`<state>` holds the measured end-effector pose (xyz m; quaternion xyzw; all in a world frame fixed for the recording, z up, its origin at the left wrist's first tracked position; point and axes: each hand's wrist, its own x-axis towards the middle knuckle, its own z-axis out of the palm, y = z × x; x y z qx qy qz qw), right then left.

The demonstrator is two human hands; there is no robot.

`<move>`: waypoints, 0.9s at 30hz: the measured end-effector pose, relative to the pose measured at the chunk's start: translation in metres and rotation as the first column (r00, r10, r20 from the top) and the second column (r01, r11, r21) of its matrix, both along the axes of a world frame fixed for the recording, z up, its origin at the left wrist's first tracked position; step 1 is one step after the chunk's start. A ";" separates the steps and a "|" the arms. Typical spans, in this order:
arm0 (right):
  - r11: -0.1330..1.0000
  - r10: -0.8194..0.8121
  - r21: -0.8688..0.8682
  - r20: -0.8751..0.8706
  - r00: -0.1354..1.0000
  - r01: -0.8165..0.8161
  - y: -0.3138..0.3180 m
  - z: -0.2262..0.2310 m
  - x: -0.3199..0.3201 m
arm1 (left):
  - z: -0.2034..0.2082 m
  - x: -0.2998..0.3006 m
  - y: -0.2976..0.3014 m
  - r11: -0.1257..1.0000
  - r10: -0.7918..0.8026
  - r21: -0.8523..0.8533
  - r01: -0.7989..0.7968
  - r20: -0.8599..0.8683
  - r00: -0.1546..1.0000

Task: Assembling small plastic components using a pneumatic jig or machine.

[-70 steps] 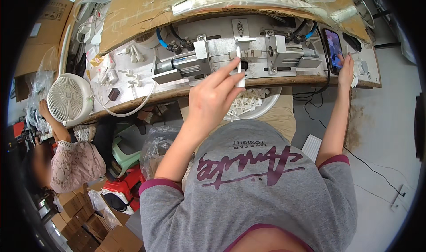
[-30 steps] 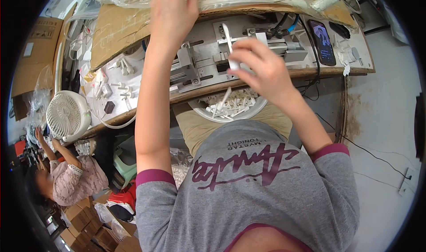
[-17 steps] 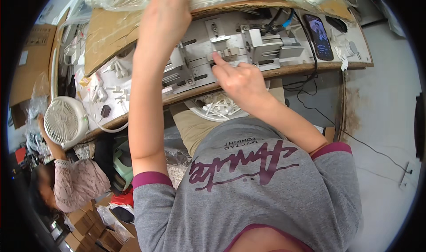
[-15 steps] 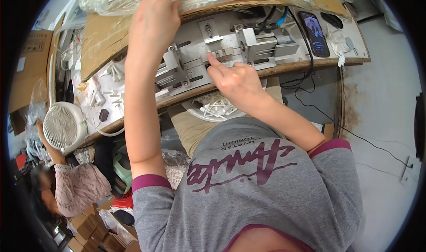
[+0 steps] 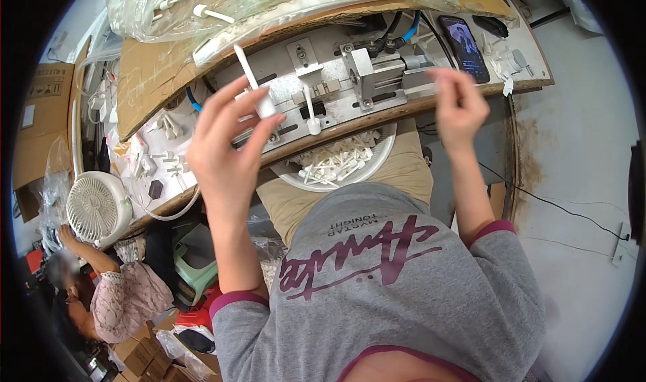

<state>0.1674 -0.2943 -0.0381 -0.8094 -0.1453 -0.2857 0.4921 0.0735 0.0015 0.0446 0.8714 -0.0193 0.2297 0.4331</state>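
Observation:
My left hand [image 5: 232,123] is in front of the left end of a metal clamping fixture [image 5: 289,130]. Its thumb and fingers grip a white plastic stick [image 5: 252,76] with a wider end, its thin tip pointing up and away. A second white stick with a wide cap [image 5: 311,113] shows at the fixture's middle, near the front edge; whether it rests there or is falling I cannot tell. My right hand [image 5: 461,109] is raised off the fixture's right end, fingers curled and smeared by motion. A white basin [image 5: 391,145] of similar white pieces sits on my lap.
Cardboard [image 5: 158,62] and clear plastic [image 5: 134,12] with loose white sticks cover the bench behind. A phone [image 5: 464,49] lies at the right, cables beside it. A white fan [image 5: 99,199] stands left. Another person [image 5: 128,298] sits at the lower left.
My left hand has come back from the plastic and holds a white stick. My right hand has left the fixture's middle, moving right. A capped white stick shows at the fixture's middle.

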 end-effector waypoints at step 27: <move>0.955 -0.166 0.134 -0.496 0.853 0.264 -0.188 -0.063 0.071 | -0.075 -0.016 -0.035 0.935 -0.086 0.351 0.058 0.066 0.994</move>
